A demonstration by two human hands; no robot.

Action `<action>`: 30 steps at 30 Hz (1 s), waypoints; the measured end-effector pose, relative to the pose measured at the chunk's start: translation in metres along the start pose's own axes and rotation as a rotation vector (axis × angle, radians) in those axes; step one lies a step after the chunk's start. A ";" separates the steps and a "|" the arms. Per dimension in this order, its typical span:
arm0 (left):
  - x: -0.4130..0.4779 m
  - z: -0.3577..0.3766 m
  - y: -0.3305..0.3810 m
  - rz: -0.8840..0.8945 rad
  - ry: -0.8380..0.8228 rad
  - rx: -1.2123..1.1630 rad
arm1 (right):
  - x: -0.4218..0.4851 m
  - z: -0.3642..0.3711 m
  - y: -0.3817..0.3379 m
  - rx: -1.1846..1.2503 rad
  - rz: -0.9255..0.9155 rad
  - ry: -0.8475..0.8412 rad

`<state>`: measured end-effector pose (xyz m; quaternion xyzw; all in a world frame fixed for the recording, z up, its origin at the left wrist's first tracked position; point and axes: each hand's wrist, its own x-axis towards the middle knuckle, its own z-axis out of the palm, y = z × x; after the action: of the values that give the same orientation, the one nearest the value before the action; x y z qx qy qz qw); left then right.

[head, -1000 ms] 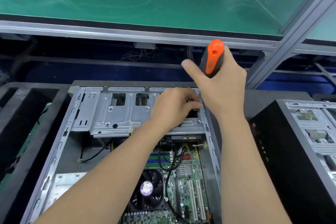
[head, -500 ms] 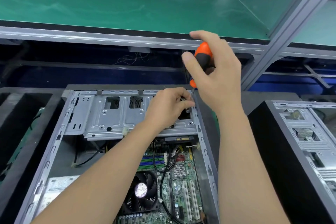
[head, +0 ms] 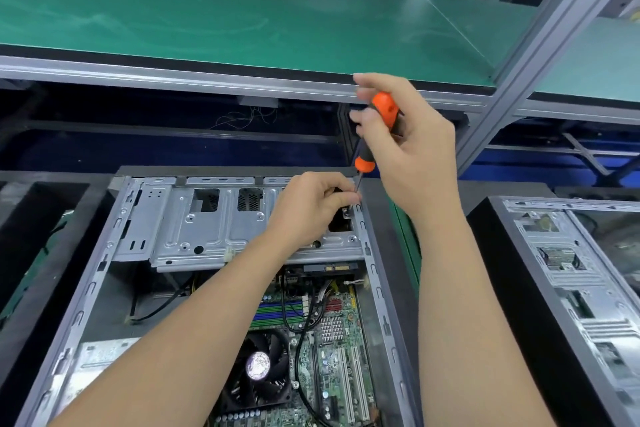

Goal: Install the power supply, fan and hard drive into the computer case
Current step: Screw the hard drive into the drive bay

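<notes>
The computer case (head: 376,276) lies open on its side right in front of you, bedded in a dark foam surround (head: 52,177), and the silver drive cage (head: 207,232) fills its far end. At the far right corner of that cage the tip of your screwdriver (head: 382,111) comes down onto the metal, with the shaft nearly upright. Your left hand (head: 311,204) rests on the cage, its fingertips curled in and pinching the lower shaft just above the tip. Whether a screw sits between them I cannot tell, since the fingers cover the spot. Your right hand (head: 422,163) grips the orange and black handle from the right, thumb and fingers wrapped round it. Just nearer than the cage lies the motherboard (head: 332,340), crossed by black cables, with the CPU fan (head: 258,374) at its near left. Well to the right, apart from your case, stands a second open case (head: 571,270) with a black side. A green-topped shelf (head: 207,21) on a grey frame runs across the far side.
</notes>
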<state>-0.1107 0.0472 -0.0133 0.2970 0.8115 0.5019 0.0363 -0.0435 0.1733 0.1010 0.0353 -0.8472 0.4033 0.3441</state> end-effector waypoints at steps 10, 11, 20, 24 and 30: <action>-0.001 -0.002 -0.001 0.007 -0.021 -0.021 | -0.005 -0.004 -0.001 -0.052 0.012 0.029; -0.001 -0.002 -0.001 0.011 -0.031 -0.040 | -0.004 -0.005 -0.002 -0.120 -0.019 0.055; -0.001 -0.001 0.002 0.027 -0.060 -0.097 | -0.005 -0.007 -0.007 -0.086 -0.045 -0.050; -0.004 -0.001 0.005 0.031 -0.056 -0.119 | 0.000 -0.003 -0.007 -0.225 0.012 0.087; 0.001 -0.001 0.007 0.005 -0.060 -0.173 | 0.000 -0.008 -0.007 -0.080 0.000 -0.057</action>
<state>-0.1086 0.0489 -0.0070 0.3096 0.7630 0.5611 0.0850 -0.0364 0.1743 0.1087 0.0328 -0.8721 0.3680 0.3209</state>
